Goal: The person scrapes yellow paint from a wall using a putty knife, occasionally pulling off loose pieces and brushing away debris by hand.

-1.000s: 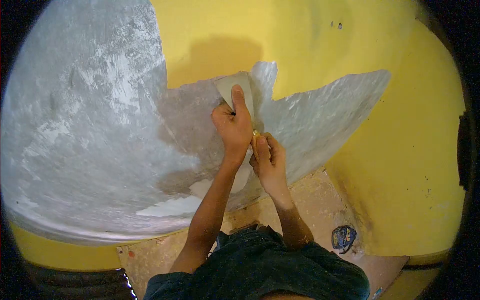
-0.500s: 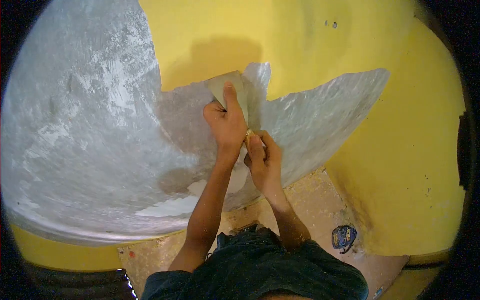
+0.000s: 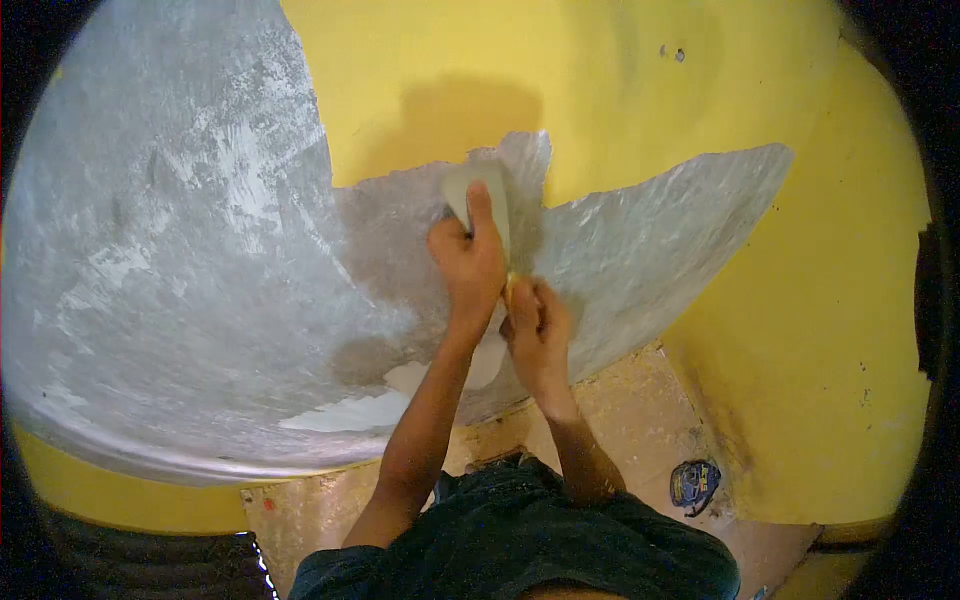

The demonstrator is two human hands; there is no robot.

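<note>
A flat scraper blade (image 3: 466, 184) lies against the grey bare part of the wall (image 3: 390, 240), just under the jagged edge of the yellow paint (image 3: 440, 60). My left hand (image 3: 470, 265) is closed on the scraper, its thumb stretched along the blade. Lower and to the right, my right hand (image 3: 538, 335) wraps round the scraper's yellowish handle (image 3: 510, 288). Both hands are close together, and the palms hide part of the tool. A pale white patch (image 3: 350, 412) shows on the grey surface at the lower left of the hands.
Below the wall is a brownish floor (image 3: 630, 400) with specks on it. A dark blue object with yellow marks (image 3: 694, 486) lies there at the right. Dark ribbed material (image 3: 150, 562) is at the bottom left. Yellow wall (image 3: 830, 330) continues on the right.
The blade has moved down, away from the yellow paint's edge, with both hands. The whole view has shifted slightly.
</note>
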